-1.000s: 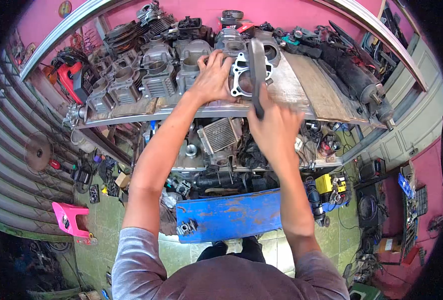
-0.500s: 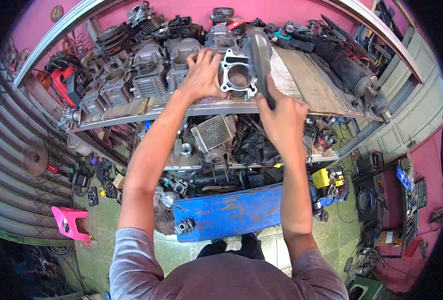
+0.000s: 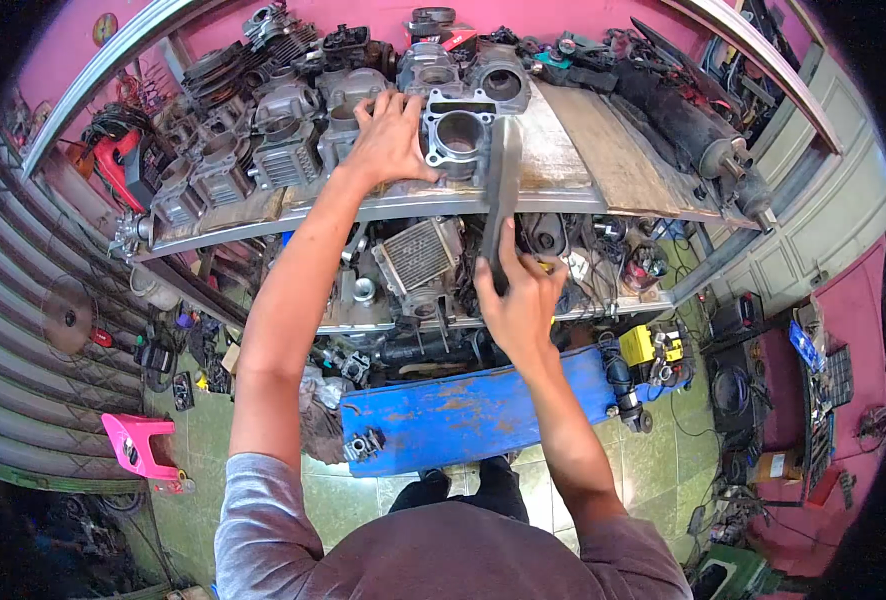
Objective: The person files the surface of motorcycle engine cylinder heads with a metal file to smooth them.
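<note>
On the front part of the shelf stands a silver engine cylinder point(image 3: 459, 132), its round bore facing up. My left hand point(image 3: 388, 145) spans the cylinder's left side, thumb at its lower front corner and fingers bent near the back. A long, dark, flat tool point(image 3: 503, 185), smeared by motion, is held in my right hand point(image 3: 523, 300). Its far end rises close beside the cylinder's right edge. The right hand is lower than the shelf's front edge in this view, index finger stretched along the tool and the other fingers curled.
Several more engine cylinders point(image 3: 288, 160) crowd the shelf at left. A cylindrical exhaust muffler point(image 3: 698, 145) lies at right. Below are a radiator point(image 3: 418, 255) on the lower shelf, a blue bench point(image 3: 473, 415) before my feet and a pink stool point(image 3: 133, 445) on the floor.
My right hand has drawn the dark tool down and left, toward me, past the cylinder's right side. My left hand stays at the cylinder; the whole view has shifted slightly.
</note>
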{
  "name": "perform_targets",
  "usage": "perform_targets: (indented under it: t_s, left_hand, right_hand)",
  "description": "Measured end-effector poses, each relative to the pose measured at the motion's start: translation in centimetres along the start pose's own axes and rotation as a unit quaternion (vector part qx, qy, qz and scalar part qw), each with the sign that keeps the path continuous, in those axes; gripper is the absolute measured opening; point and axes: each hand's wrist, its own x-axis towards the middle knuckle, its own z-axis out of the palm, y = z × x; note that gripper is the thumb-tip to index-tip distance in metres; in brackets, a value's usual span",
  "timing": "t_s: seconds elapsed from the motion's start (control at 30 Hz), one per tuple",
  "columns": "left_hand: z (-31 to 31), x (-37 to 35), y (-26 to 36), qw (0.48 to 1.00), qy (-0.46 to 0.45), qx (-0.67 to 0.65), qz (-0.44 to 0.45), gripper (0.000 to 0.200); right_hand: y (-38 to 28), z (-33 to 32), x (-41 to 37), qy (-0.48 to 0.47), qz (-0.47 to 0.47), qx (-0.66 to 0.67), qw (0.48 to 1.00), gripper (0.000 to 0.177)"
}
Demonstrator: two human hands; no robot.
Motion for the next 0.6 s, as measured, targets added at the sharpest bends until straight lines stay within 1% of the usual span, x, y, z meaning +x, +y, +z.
perform_targets:
  t_s: [0.07,0.1,0.2,0.23,0.27,0.3,0.33,0.4,0.43,0.47,0.5,0.53,0.57,0.6]
  left_hand:
    - [0.4,-0.1,0.0,1.000,0.007,0.019,0.000,0.113]
    - [0.5,-0.3,0.2,1.000,0.002,0.016,0.000,0.113]
    - [0.0,0.5,0.3,1.000,-0.018,0.006,-0.012,0.115]
    - [-0.2,0.8,0.3,0.998,-0.061,0.003,-0.027,0.115]
    - [-0.5,1.0,0.3,0.994,-0.101,0.001,-0.044,0.116]
    - [-0.2,1.1,0.1,0.994,-0.094,0.004,-0.046,0.117]
    - [-0.4,1.3,0.0,0.994,-0.093,0.006,-0.048,0.117]
    - [-0.6,1.7,-0.1,0.985,-0.159,-0.012,-0.063,0.120]
    - [-0.6,1.8,-0.1,0.986,-0.155,-0.018,-0.062,0.119]
    - [-0.7,1.9,-0.1,0.986,-0.154,-0.017,-0.064,0.119]
    - [-0.6,2.2,-0.3,0.977,-0.198,-0.015,-0.075,0.121]
    - [-0.8,2.6,-0.5,0.967,-0.240,-0.012,-0.085,0.122]
    - [-0.9,2.9,-0.5,0.968,-0.237,-0.011,-0.086,0.122]
    - [-1.2,3.2,-0.5,0.959,-0.268,-0.011,-0.088,0.122]
  right_hand:
    - [0.3,-1.4,0.3,0.004,-0.005,-0.007,1.000,0.056]
    - [0.6,-1.4,1.7,0.008,0.012,-0.023,1.000,0.055]
    - [1.7,0.3,4.7,-0.040,0.042,-0.023,0.998,0.056]
    - [2.0,0.3,4.7,-0.039,0.041,-0.022,0.998,0.056]
    - [2.4,0.1,4.9,-0.031,0.025,-0.037,0.998,0.056]
    - [3.1,0.1,5.1,-0.023,0.009,-0.053,0.998,0.056]
    - [3.8,0.3,5.6,0.022,-0.023,-0.081,0.996,0.056]
    - [5.1,-0.7,7.3,-0.075,0.035,-0.090,0.993,0.055]
    - [6.1,-0.7,8.3,-0.075,0.033,-0.089,0.993,0.055]
    - [7.2,-0.6,9.4,-0.107,0.045,-0.124,0.986,0.055]
    - [8.2,-0.4,10.5,-0.137,0.056,-0.158,0.976,0.056]
    - [9.0,-0.2,11.3,-0.135,0.053,-0.158,0.977,0.056]
    - [9.8,0.0,12.1,-0.134,0.060,-0.176,0.973,0.057]
    - [10.6,0.2,12.8,-0.133,0.068,-0.195,0.969,0.058]
